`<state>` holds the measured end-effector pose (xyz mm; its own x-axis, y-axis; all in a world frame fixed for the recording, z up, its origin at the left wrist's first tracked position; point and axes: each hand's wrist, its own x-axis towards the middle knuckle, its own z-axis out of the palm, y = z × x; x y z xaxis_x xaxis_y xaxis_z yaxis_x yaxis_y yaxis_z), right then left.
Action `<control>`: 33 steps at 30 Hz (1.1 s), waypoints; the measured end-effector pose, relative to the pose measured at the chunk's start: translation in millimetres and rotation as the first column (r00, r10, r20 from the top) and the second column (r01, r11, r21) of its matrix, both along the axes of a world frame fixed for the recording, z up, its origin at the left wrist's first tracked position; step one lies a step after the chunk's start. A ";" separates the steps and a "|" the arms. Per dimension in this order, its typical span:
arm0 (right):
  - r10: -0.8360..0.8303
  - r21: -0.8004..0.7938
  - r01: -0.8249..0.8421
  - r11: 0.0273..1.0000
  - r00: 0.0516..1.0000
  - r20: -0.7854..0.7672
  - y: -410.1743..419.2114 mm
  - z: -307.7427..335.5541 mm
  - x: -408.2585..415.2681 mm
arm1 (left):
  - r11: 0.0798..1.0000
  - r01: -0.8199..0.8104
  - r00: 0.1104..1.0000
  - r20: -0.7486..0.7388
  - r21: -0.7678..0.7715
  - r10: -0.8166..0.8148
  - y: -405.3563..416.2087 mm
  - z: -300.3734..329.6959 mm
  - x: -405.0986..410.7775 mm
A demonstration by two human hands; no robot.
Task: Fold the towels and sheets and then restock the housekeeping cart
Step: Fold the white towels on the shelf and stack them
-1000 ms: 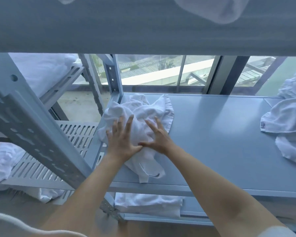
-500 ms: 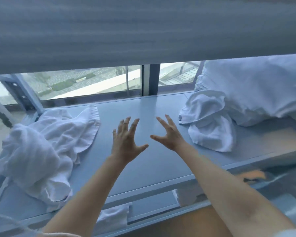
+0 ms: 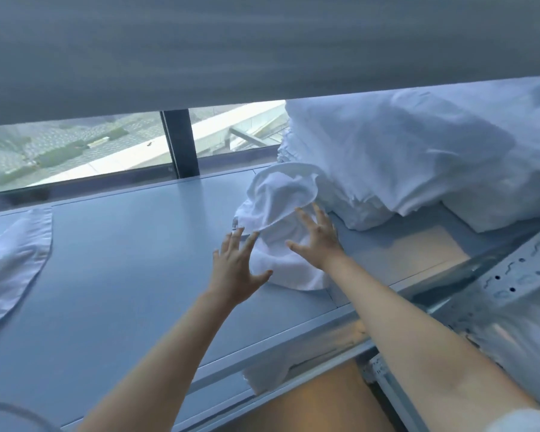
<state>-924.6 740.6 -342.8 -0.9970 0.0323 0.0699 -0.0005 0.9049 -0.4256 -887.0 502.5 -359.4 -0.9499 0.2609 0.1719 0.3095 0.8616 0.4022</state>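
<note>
The crumpled towel point(image 3: 281, 226) lies in a loose white heap on the grey shelf point(image 3: 131, 269), toward its right half, and both hands are at it with nothing gripped. The right hand point(image 3: 317, 241) is spread wide with straight fingers over the towel's right side, its fingertips at the raised fold; whether the palm actually presses the cloth cannot be told. The left hand point(image 3: 236, 269) is also open, fingers fanned, at the towel's left edge, with its fingertips just at the hem where a small label shows. Both bare forearms reach in over the shelf's front rim. Just beyond the towel, to its right and touching it or nearly so, sits a big pile of white sheets point(image 3: 418, 163) that takes up the shelf's right end. Well apart from the towel, at the shelf's left end, lies a second white cloth point(image 3: 13, 260), partly out of view. Behind the towel a window point(image 3: 75, 151) with a dark upright post runs along the back of the shelf. Above it hangs the blurred underside of an upper shelf point(image 3: 262, 48). Below the shelf's front rim, more white cloth point(image 3: 268, 375) shows on a lower level.
</note>
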 end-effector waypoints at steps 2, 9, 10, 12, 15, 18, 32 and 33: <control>0.024 0.017 -0.024 1.000 1.000 0.003 10.8 -3.0 -10.0 | 1.000 0.028 1.000 0.005 -0.010 -0.028 17.1 -8.4 -7.5; 0.139 0.069 -0.139 0.988 0.990 0.011 19.9 -24.7 -29.4 | 0.980 0.169 0.984 0.074 -0.109 -0.161 35.3 -40.9 -18.4; 0.150 0.084 -0.151 0.985 0.989 0.010 17.9 -29.8 -29.2 | 0.980 0.167 0.984 0.074 -0.105 -0.160 33.4 -43.9 -17.5; 0.167 0.105 -0.165 0.981 0.986 -0.004 12.1 -37.8 -28.1 | 0.982 0.158 0.986 0.066 -0.106 -0.151 28.2 -46.8 -15.0; 0.188 0.110 -0.188 0.976 0.982 0.007 -2.6 -43.4 -24.2 | 0.987 0.122 0.992 0.055 -0.103 -0.117 15.1 -47.0 -7.2; 0.204 0.137 -0.204 0.969 0.979 0.016 -22.0 -45.8 -17.3 | 0.992 0.091 0.995 0.053 -0.091 -0.086 -4.0 -47.4 5.6; 0.293 0.091 -0.296 0.951 0.955 0.046 -162.7 -50.8 45.8 | 0.995 -0.057 0.991 0.113 -0.080 0.066 -135.0 -52.1 88.6; 0.294 0.087 -0.297 0.951 0.955 0.045 -174.2 -51.6 51.8 | 0.994 -0.064 0.990 0.119 -0.085 0.074 -146.2 -51.5 95.0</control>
